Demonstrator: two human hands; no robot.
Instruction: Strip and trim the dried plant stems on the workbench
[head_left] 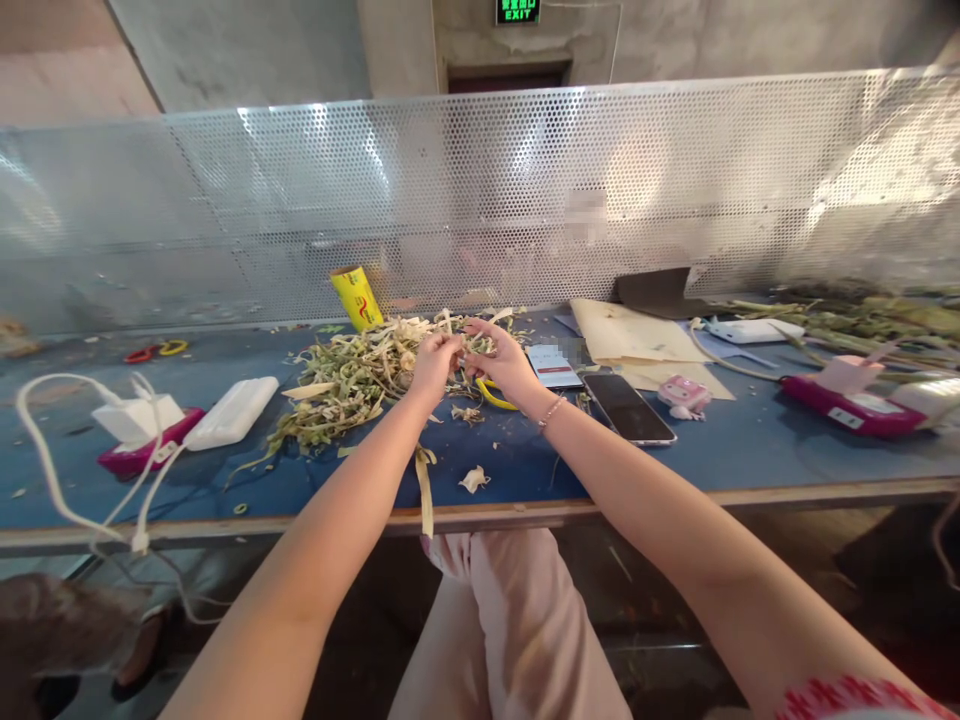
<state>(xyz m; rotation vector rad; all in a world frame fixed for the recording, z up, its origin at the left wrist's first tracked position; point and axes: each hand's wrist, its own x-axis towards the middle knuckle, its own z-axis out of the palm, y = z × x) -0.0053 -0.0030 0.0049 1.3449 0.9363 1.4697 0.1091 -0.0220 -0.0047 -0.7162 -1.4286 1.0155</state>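
Observation:
My left hand and my right hand meet at the right side of a heap of dried, pale green plant scraps. The fingertips of both hands are pinched close together; whatever lies between them is too small to make out. Under my right hand a yellow looped handle shows in part, perhaps of scissors. A pale dry strip hangs over the table's front edge below my left wrist. Nearer the edge lies a small withered piece.
A yellow tube leans behind the heap. To the right lie a phone, another lit phone, a pink toy and a magenta power strip. Leftward are a white power bank and cables. A perforated metal screen stands behind.

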